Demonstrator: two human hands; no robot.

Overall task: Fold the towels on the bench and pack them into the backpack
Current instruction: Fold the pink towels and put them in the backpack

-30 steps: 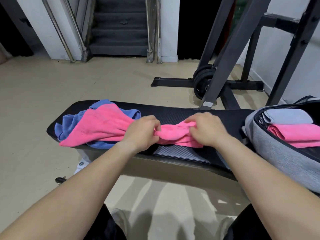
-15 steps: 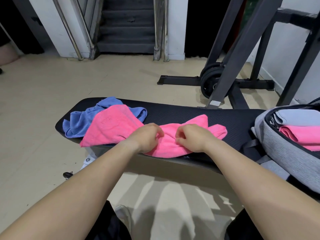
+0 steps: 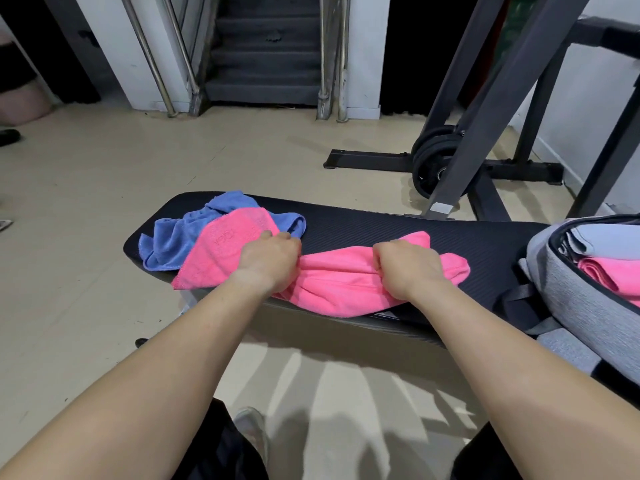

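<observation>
Pink towel (image 3: 332, 282) stretches across a black bench (image 3: 381, 226), left hand (image 3: 268, 261) and right hand (image 3: 407, 268) each gripping bunched cloth; a blue towel (image 3: 180, 237) lies beneath, near an open grey backpack (image 3: 568, 292).

Behind, dark stairs (image 3: 266, 46) between metal handrails (image 3: 149, 60); at right, black weight plates (image 3: 429, 161) beside grey rack frame (image 3: 498, 109); beige floor (image 3: 104, 174) below.

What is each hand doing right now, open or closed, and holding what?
Left hand: closed, fingers gripping the pink towel on the bench.
Right hand: closed, fingers gripping the same pink towel.
</observation>
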